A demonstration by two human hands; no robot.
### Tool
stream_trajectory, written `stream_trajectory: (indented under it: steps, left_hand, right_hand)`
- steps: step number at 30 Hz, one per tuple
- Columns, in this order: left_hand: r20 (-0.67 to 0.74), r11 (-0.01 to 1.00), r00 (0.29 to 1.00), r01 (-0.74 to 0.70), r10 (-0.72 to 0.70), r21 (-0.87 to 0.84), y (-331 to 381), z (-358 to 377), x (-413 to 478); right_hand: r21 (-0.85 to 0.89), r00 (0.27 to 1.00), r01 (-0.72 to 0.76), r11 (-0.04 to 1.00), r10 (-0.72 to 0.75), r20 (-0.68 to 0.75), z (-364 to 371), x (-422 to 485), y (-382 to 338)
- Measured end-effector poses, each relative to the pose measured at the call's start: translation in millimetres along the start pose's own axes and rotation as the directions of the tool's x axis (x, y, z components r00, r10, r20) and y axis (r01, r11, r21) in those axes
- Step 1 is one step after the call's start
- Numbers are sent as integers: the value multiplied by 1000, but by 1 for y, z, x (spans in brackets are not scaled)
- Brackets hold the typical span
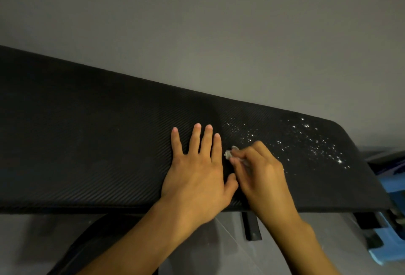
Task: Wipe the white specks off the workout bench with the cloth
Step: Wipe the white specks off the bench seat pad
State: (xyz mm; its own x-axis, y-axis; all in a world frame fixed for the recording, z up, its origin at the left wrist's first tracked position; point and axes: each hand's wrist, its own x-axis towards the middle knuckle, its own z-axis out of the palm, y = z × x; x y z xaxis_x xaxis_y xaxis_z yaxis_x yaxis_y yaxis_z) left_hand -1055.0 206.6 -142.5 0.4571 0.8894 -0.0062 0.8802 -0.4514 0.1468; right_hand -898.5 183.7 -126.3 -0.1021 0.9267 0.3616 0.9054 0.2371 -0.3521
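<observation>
Cloth (229, 154): small pale wad, pinched in the curled fingers of the right hand (259, 174), touching the black worktop (87, 143). White specks (315, 143) scattered just right of that hand, toward the worktop's rounded end. Left hand (197, 174) flat, 4 fingers straight and spread, palm down beside the cloth.

The flat left hand (195, 171) blocks the right hand's (259, 175) leftward path; rightward the bench (87, 143) lies open.

Dim, soft light; edges curve and blur slightly.
</observation>
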Motion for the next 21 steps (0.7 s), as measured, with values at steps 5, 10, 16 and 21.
stream_trajectory:
  steps: [5, 10, 16, 21]
  left_hand:
    - [-9, 1000, 1000, 10, -10, -9, 0, -1, -1]
    - [-32, 1000, 999, 1, -1, -10, 0, -1, -1]
    - [-43, 1000, 999, -2, 2, -15, -1, 1, 0]
    - [-51, 999, 999, -10, 8, -37, -2, -1, 0]
  right_hand:
    - [-87, 998, -38, 995, 33, -58, 24, 62, 13]
    - [-35, 1000, 11, 999, -11, -4, 13, 36, 7]
    - [-93, 1000, 18, 996, -20, -16, 14, 50, 14]
    - [-97, 995, -83, 992, 77, -59, 34, 88, 16]
